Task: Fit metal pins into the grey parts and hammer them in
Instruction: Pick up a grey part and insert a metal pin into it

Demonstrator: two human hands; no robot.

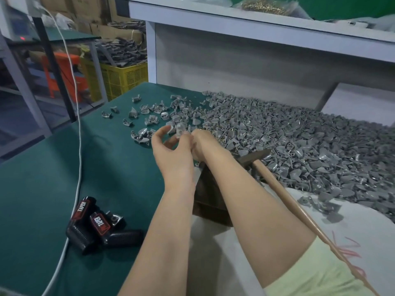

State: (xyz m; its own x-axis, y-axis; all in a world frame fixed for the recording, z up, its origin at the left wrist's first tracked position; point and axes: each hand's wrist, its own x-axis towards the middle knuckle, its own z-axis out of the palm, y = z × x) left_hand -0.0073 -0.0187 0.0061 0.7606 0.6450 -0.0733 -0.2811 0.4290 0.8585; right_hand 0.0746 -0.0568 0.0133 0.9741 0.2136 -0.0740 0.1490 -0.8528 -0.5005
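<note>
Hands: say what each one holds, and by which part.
The left hand pinches a grey part by its lower end. The right hand touches that part; whether it holds anything cannot be told.

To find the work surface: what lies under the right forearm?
A dark block, partly covered by the right forearm; its top cannot be seen. The hammer lies right of it.

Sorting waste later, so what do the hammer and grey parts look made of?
Hammer: pale matte wooden handle; dark head, likely steel. Grey parts: uniform grey, dull sheen, probably moulded plastic, possibly cast metal.
</note>
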